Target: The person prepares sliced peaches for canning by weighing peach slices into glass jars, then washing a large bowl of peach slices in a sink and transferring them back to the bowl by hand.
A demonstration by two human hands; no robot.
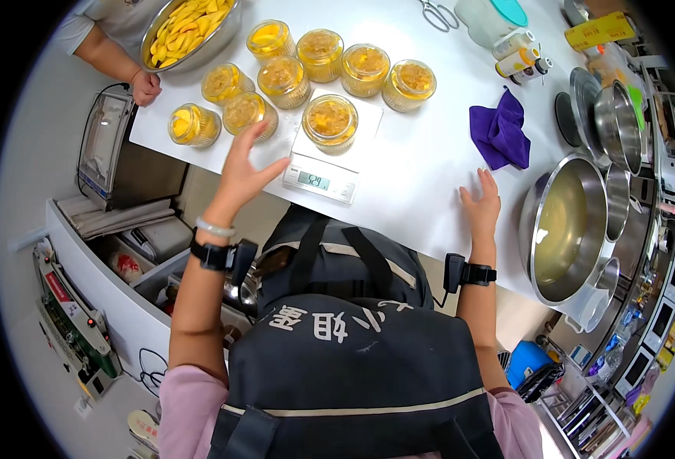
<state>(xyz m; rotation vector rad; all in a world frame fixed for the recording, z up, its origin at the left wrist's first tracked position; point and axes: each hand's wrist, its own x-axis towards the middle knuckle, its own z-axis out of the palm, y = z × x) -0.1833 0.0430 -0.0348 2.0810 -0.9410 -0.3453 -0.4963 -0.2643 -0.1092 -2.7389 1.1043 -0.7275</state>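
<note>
My left hand (247, 172) is raised by the front left of a white digital scale (295, 157), thumb and fingers spread, holding nothing. A ridged glass jar (330, 141) of yellow fruit with a translucent amber topping stands on that scale. Close to my left fingertips is another filled jar (250, 115), which they overlap or nearly touch; I cannot tell which. Several similar jars (284, 80) cluster behind. Toward the table's front right edge, my right hand (483, 205) hovers over or rests on the white top, fingers apart. A crumpled purple cloth (499, 131) lies just beyond it.
To the right stands a big metal bowl (583, 183) of pale yellowish liquid, with stacked metal bowls (619, 126) behind. Bottles (517, 61) and scissors (438, 15) lie farther back. Another person's hand (145, 88) rests near a bowl (229, 34) of yellow fruit slices.
</note>
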